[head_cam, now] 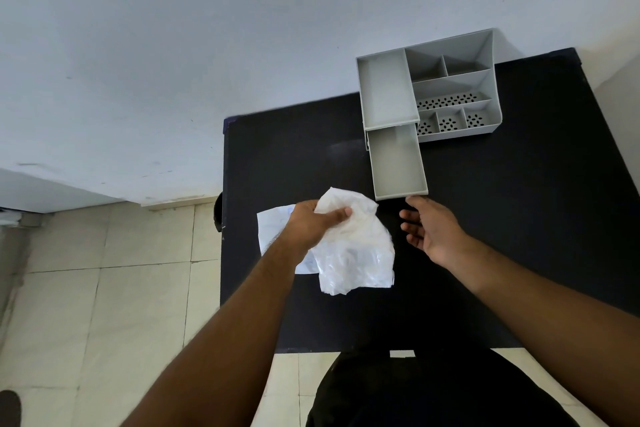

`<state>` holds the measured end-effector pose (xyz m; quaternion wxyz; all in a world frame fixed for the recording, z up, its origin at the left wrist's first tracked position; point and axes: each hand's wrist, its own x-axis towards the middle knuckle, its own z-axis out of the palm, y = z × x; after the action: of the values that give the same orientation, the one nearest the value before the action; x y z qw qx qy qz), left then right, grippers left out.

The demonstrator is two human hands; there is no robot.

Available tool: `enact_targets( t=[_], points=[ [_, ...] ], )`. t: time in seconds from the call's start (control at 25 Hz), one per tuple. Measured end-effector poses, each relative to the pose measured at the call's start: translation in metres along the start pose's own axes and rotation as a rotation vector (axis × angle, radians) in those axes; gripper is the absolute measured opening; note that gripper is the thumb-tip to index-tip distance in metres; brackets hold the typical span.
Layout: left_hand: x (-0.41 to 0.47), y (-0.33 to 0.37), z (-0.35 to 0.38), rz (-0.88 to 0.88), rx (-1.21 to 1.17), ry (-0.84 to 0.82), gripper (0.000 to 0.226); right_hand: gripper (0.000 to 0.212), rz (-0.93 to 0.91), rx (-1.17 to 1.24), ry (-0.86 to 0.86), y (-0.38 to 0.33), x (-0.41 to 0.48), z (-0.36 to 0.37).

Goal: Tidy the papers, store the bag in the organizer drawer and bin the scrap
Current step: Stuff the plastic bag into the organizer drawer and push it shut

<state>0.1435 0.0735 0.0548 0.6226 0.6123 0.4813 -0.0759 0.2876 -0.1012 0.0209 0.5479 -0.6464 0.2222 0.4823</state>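
Note:
My left hand grips the top of a crumpled white plastic bag, which hangs over the black table. Under my left wrist lies a white sheet of paper, partly hidden by the hand and the bag. The grey organizer stands at the back of the table, its drawer pulled out toward me and holding nothing. To the right of the bag, my right hand hovers open just in front of the drawer's front edge, fingers relaxed, holding nothing.
A white wall runs behind the table. Pale floor tiles lie to the left. A dark round object shows at the table's left edge, mostly hidden. My dark clothing is at the near edge.

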Motion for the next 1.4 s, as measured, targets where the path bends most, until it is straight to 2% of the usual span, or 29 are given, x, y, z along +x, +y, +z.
enact_targets(
  t=[0.08,0.2,0.32,0.44,0.64,0.72,0.84,1.04,1.2,1.4],
  points=[
    [0.000,0.003,0.003,-0.005,-0.014,-0.033,0.039,0.022,0.029,-0.060,-0.009,0.000,-0.005,0.000],
    [-0.001,0.013,0.013,0.010,-0.043,-0.111,0.041,0.039,0.010,-0.125,-0.222,-0.007,-0.019,0.003],
    [0.001,0.028,0.027,0.017,-0.080,-0.106,0.042,0.035,-0.144,-0.106,-0.362,-0.024,-0.031,0.005],
    [0.006,0.046,0.042,0.030,-0.087,-0.068,0.043,0.029,-0.301,-0.182,-0.268,-0.036,-0.030,0.001],
    [0.028,0.063,0.057,0.051,0.015,0.045,0.041,0.021,-0.383,-0.143,-0.103,-0.056,-0.010,-0.007],
    [0.039,0.063,0.059,0.022,0.061,0.107,0.034,0.022,-0.408,-0.173,-0.031,-0.065,0.003,-0.009],
    [0.054,0.061,0.060,0.012,0.144,0.184,0.023,0.027,-0.467,-0.333,0.065,-0.073,0.020,-0.006],
    [0.073,0.066,0.070,0.076,0.270,0.294,0.019,0.037,-0.581,-0.531,0.236,-0.079,0.039,-0.002],
    [0.085,0.075,0.075,0.058,0.321,0.325,0.018,0.028,-0.708,-0.627,0.293,-0.083,0.048,0.001],
    [0.095,0.081,0.079,0.032,0.303,0.342,0.018,0.025,-0.704,-0.676,0.297,-0.090,0.056,0.004]
  ],
)
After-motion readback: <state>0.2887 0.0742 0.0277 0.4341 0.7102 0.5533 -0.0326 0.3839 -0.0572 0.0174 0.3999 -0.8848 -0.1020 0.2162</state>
